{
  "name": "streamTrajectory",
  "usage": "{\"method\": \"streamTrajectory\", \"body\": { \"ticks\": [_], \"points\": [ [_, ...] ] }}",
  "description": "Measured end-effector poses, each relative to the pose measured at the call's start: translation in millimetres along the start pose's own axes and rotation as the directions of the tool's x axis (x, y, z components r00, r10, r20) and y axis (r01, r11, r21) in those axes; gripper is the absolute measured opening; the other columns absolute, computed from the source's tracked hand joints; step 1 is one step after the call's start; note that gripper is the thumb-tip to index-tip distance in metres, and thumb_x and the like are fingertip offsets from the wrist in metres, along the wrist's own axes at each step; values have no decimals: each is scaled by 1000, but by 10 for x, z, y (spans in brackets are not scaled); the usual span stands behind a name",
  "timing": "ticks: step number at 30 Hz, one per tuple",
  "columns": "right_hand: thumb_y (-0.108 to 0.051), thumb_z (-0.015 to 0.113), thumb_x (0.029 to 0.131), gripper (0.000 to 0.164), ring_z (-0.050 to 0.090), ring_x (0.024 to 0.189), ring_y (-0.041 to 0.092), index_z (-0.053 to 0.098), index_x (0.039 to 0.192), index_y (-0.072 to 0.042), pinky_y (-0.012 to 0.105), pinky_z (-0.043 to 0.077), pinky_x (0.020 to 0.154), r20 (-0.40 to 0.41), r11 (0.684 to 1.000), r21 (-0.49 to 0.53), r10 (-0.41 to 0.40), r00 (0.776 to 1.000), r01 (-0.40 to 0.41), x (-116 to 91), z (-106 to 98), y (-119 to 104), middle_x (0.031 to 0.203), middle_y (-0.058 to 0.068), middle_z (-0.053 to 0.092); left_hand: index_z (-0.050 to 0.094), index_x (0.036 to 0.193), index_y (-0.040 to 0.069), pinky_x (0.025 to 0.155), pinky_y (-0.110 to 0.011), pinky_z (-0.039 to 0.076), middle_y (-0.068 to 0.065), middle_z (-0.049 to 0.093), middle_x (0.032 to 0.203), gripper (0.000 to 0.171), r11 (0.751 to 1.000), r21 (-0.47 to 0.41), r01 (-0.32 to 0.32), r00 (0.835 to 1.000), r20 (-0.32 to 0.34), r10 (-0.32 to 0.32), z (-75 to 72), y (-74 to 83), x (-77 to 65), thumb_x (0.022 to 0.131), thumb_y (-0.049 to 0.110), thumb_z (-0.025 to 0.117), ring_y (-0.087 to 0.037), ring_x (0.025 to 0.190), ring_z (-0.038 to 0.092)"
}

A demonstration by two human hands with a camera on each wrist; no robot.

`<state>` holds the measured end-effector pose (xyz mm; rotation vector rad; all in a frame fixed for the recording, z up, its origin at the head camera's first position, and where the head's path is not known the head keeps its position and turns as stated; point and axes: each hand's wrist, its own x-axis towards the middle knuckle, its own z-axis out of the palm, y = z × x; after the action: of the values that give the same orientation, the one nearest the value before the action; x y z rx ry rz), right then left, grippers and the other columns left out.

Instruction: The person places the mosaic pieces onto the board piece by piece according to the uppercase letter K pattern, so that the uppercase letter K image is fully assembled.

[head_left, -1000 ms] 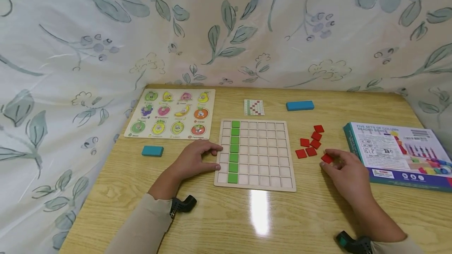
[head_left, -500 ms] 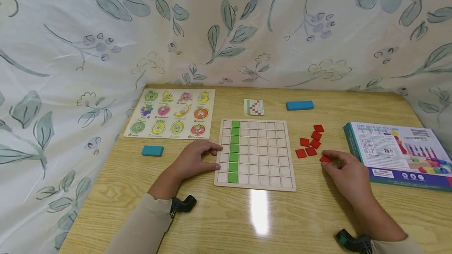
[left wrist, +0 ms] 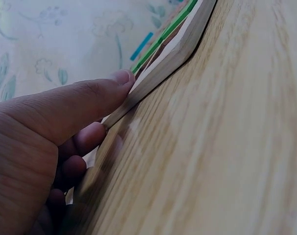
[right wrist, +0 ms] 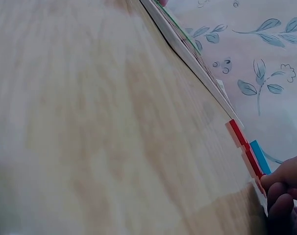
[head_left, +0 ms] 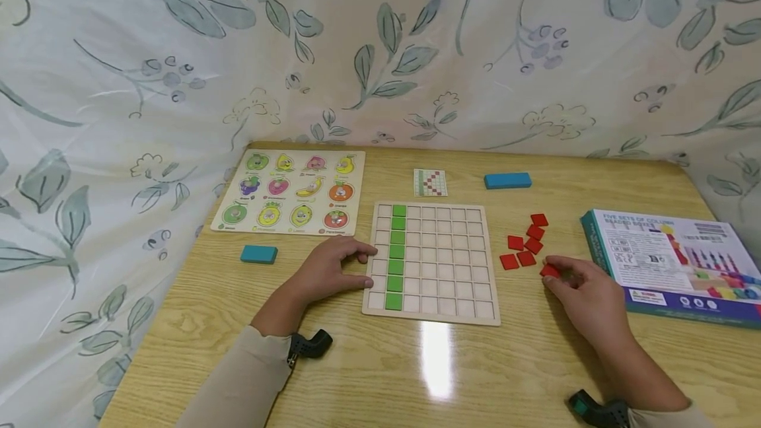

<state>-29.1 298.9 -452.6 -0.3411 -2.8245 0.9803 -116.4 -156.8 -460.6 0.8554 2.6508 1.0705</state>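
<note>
My left hand lies at the left edge of a wooden grid board, its thumb and index finger apart, both tips against the rim. In the left wrist view the thumb touches the board's edge, other fingers bent below. A column of green square tiles fills the board's second column. My right hand pinches a red square tile between thumb and index finger, low over the table right of the board. Several loose red tiles lie just beyond it.
Behind the board lies a small pattern card, with a blue block to its right. A fruit puzzle board and another blue block are at left. A boxed toy stands close right of my right hand.
The red tile at my right fingertips has turned slightly and drawn nearer the thumb. My left hand and the grid board have stayed put; the head view has shifted slightly.
</note>
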Motion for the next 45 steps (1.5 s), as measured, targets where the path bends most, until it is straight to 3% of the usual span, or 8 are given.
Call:
{"method": "streamTrajectory", "body": {
  "ticks": [14, 27, 36, 40, 45],
  "points": [
    [-19, 77, 101, 37, 60, 82, 26, 72, 135, -6, 26, 45, 55, 61, 999, -1, -42, 997, 42, 33, -36, -74, 136, 23, 64, 75, 129, 20, 101, -42, 46, 14, 63, 103, 49, 1000, 3, 3, 1000, 1, -3, 7, -3, 4, 86, 34, 93, -13, 104, 56],
    [-14, 76, 100, 36, 62, 81, 28, 71, 135, -6, 27, 46, 56, 116, 990, 13, -143, 983, 142, 173, 17, -312, 129, 20, 65, 75, 129, 19, 101, -42, 46, 13, 65, 103, 49, 1000, -9, 4, 1000, 2, -4, -12, 20, -3, 85, 32, 93, -13, 103, 57],
    [-9, 76, 100, 36, 56, 85, 27, 71, 136, -6, 26, 47, 57, 186, 977, 57, -215, 959, 207, 328, 60, -537, 120, 17, 67, 75, 130, 19, 100, -42, 47, 13, 65, 103, 49, 1000, -5, -5, 1000, 1, 5, -18, 7, 1, 86, 32, 93, -13, 102, 57],
    [-9, 75, 100, 36, 55, 73, 25, 71, 136, -7, 29, 45, 53, 204, 973, 71, -228, 952, 218, 401, 91, -628, 112, 15, 67, 75, 130, 18, 101, -42, 46, 13, 65, 103, 49, 1000, -5, -6, 1000, 7, 6, -19, 11, 3, 86, 32, 93, -13, 103, 57],
    [-10, 74, 101, 37, 60, 80, 26, 70, 138, -8, 29, 49, 56, 244, 971, 103, -234, 941, 215, 490, 139, -742, 130, 17, 66, 75, 130, 18, 102, -42, 46, 14, 64, 103, 49, 1000, -6, 3, 1000, 11, -3, -17, 23, 2, 86, 33, 93, -13, 104, 57]
  ]
}}
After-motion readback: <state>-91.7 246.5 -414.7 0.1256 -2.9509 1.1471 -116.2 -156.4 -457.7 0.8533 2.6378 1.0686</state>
